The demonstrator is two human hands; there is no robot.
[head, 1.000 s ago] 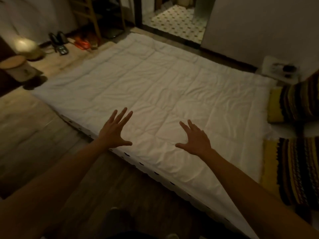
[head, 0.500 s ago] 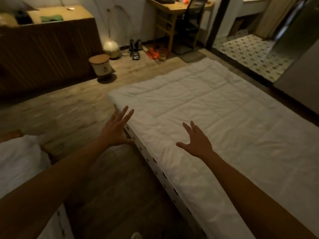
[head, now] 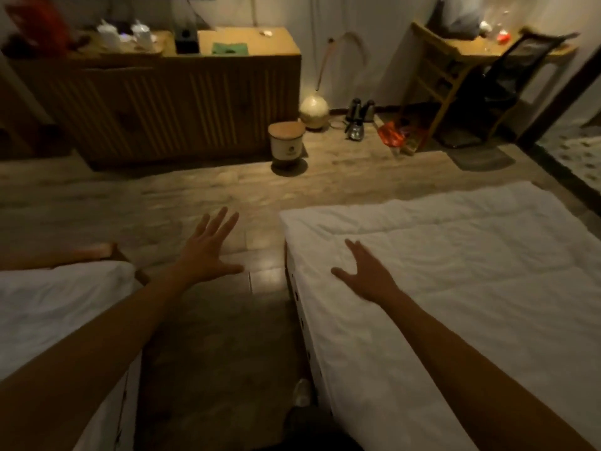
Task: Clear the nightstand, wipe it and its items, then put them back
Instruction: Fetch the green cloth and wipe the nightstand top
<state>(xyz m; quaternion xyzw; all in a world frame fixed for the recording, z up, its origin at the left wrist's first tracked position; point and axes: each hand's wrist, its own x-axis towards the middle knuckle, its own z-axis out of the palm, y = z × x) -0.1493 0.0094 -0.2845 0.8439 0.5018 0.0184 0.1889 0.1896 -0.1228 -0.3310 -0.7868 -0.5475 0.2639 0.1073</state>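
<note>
My left hand (head: 205, 252) is held out, fingers spread and empty, over the wooden floor in the gap between two beds. My right hand (head: 364, 275) is also spread and empty, hovering over the corner of the white quilted bed (head: 471, 271) on the right. No nightstand is in view. On the long wooden cabinet (head: 169, 102) against the far wall lies a folded green cloth (head: 229, 48), next to two white kettle-like vessels (head: 123, 34) on a tray.
A second white bed (head: 48, 307) fills the left foreground. On the floor stand a small bin with a wooden lid (head: 287, 143), a glowing round lamp (head: 313, 107) and dark bottles (head: 357, 117). A wooden desk (head: 471, 50) and black chair (head: 517, 79) stand at the back right.
The view has swung left, from the bed on the right to the aisle and the far cabinet. Both hands stay spread and empty in front of me.
</note>
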